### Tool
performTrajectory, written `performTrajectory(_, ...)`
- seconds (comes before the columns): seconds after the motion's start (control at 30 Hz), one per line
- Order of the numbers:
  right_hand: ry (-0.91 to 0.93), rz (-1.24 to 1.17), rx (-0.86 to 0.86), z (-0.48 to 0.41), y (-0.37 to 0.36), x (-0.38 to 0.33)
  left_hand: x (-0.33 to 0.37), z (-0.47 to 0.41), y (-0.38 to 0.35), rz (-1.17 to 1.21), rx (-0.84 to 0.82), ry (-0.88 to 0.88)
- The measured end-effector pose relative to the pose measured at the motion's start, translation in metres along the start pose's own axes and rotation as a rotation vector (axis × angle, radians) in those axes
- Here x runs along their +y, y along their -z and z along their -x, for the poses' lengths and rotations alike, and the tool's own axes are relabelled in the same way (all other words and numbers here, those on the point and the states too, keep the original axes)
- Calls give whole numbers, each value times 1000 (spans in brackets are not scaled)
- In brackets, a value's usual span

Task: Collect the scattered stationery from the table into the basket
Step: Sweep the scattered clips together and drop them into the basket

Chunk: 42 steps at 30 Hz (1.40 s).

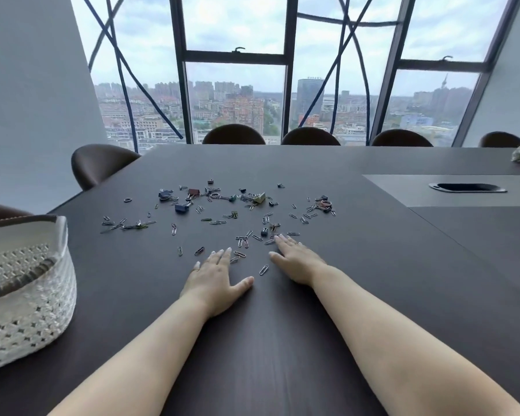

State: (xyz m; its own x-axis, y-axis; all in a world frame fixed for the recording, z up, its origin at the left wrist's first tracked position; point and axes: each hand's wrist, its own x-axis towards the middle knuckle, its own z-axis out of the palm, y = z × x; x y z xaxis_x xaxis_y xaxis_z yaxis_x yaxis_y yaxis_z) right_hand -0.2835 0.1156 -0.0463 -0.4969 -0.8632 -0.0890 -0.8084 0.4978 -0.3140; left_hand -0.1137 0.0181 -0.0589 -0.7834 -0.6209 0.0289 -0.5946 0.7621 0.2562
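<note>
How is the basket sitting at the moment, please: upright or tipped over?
Upright. The basket stands on its base on the table, its open rim facing up. Its contents cannot be told.

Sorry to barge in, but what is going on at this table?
A person rests the left hand and right hand flat on the dark table, fingers straight, at the near edge of a scatter of paper clips and binder clips. Neither hand holds anything. The white woven basket stands to the left, apart from the clips, which all appear to be still uncollected.
</note>
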Motion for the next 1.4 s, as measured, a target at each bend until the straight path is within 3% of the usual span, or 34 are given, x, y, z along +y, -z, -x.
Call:
performTrajectory(0.1,99,-92,-2,13,-3,-2,-6,3,4,-37,-4,10)
performTrajectory(0.17,90,-2,-20,22,-6,1,-16,0,9,-121,-62,104)
performTrajectory(0.27,0,93,-11,16,-10,-3,-31,-15,14,-124,-134,202)
performTrajectory(0.63,-253,73,71,-98,2,-2,-53,-102,16,-97,-97,138)
performTrajectory(0.87,11,118,30,-136,6,3,-60,-129,16,-34,-145,-80)
performTrajectory(1.03,231,17,20,-124,5,3,-60,-121,19,70,-84,-220)
performTrajectory(1.27,305,-48,-2,-83,0,12,-57,-111,19,45,146,-261)
performTrajectory(1.33,309,-126,50,-71,0,18,-53,-108,18,142,123,-243)
performTrajectory(1.4,278,-137,164,-64,0,21,-45,-104,15,181,-12,-235)
